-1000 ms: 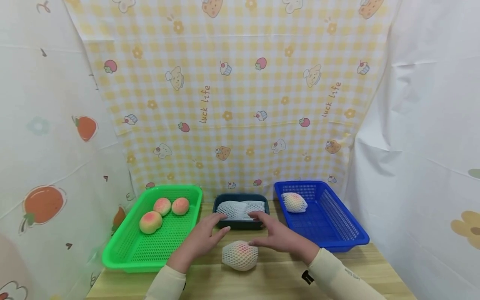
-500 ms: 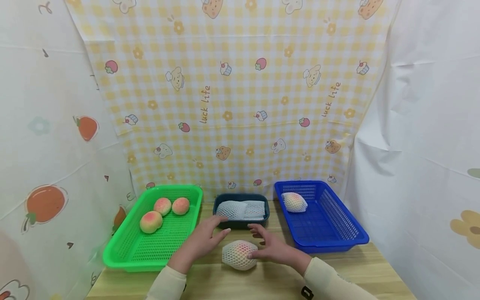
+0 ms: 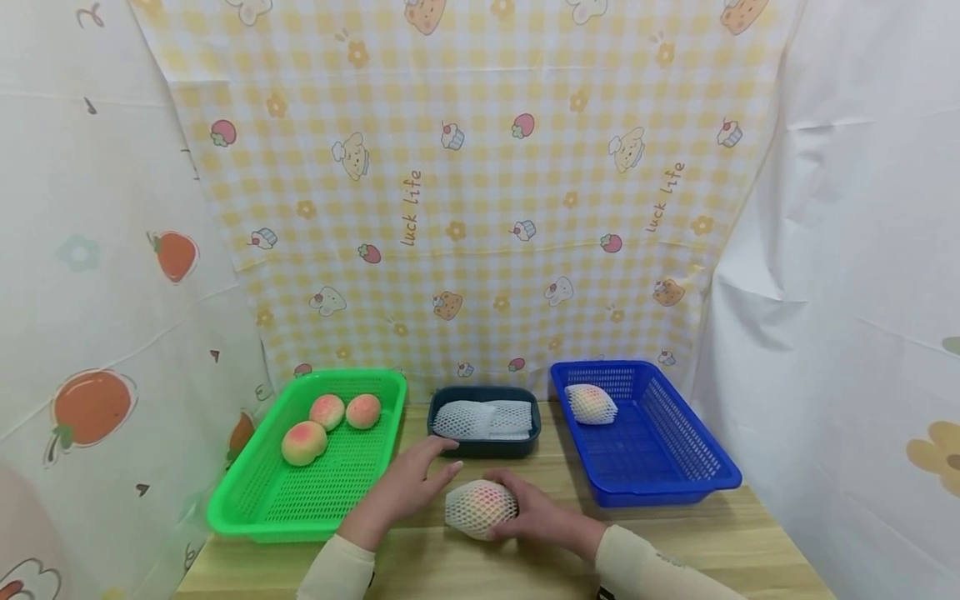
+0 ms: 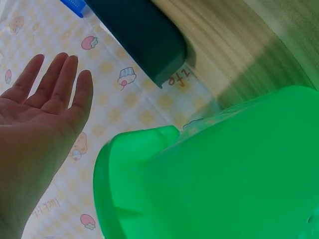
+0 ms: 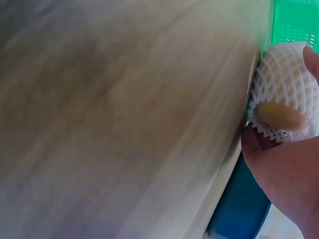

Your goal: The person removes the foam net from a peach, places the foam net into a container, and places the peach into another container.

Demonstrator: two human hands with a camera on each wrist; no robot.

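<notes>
A peach in a white foam net lies on the wooden table in front of me. My right hand grips it from the right, thumb on the near side and fingers on the far side. In the right wrist view the netted peach shows bare skin at the net's open end. To the left of the peach, my left hand is held with its fingers extended and holds nothing. The left wrist view shows that hand with its palm and straight fingers near the green basket's rim.
A green basket with several bare peaches stands at left. Behind the hands, a dark tray holds white foam nets. At right, a blue basket contains another netted peach. A checked cloth hangs behind.
My right hand has come down and leftward from above the netted peach and closed round its right side. The left hand has barely moved.
</notes>
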